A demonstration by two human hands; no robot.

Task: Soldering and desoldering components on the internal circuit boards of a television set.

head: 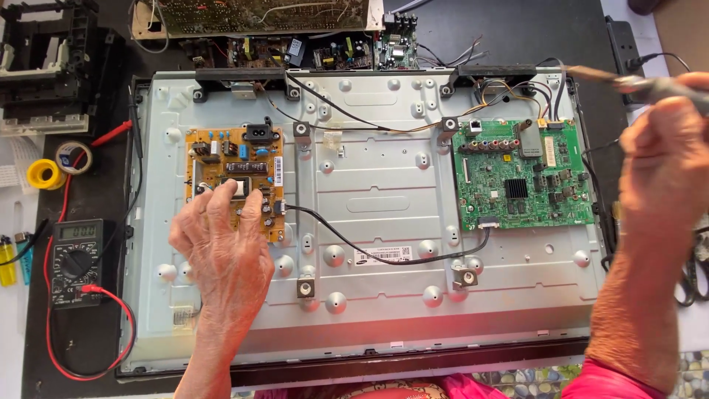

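On the table, a television's bare metal back (384,214) lies open; left hand (221,247), fingers spread, rests on the orange board (221,159), right hand (665,159) grips a soldering iron (642,85) aloft, both boards mounted

Both forearms are bare, wrinkled and veined, with no watch, ring or glove on the left hand (221,240) or the right hand (665,166). At the bottom edge, bright pink clothing shows beneath the arms.
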